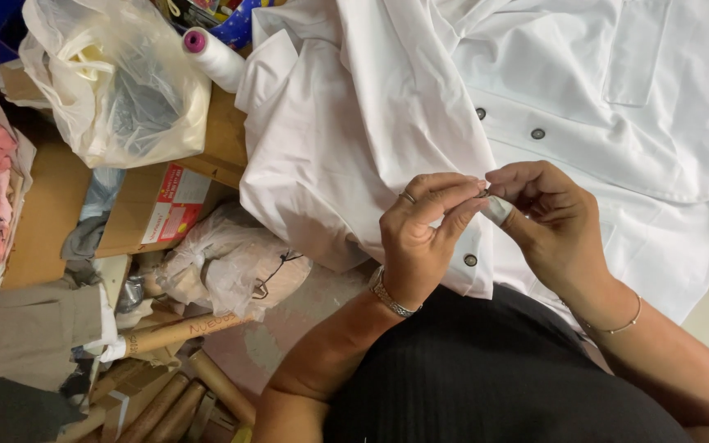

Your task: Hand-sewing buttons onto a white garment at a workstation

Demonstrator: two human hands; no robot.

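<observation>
Two hands met over a white shirt [354, 123] that lay spread on the table and hung down onto the person's lap. Left hand [420, 238] was closed, its finger and thumb pinching a small dark thing [483, 194], too small to tell what. Right hand [547, 217] was closed too, touching the same spot, with a pale cover on one finger [498, 210]. Just below sat a dark button [470, 260] on the shirt's edge. Farther left lay cardboard tubes [182, 332] and a plastic bag [116, 82]. Beside the bag stood a white thread cone [215, 57].
</observation>
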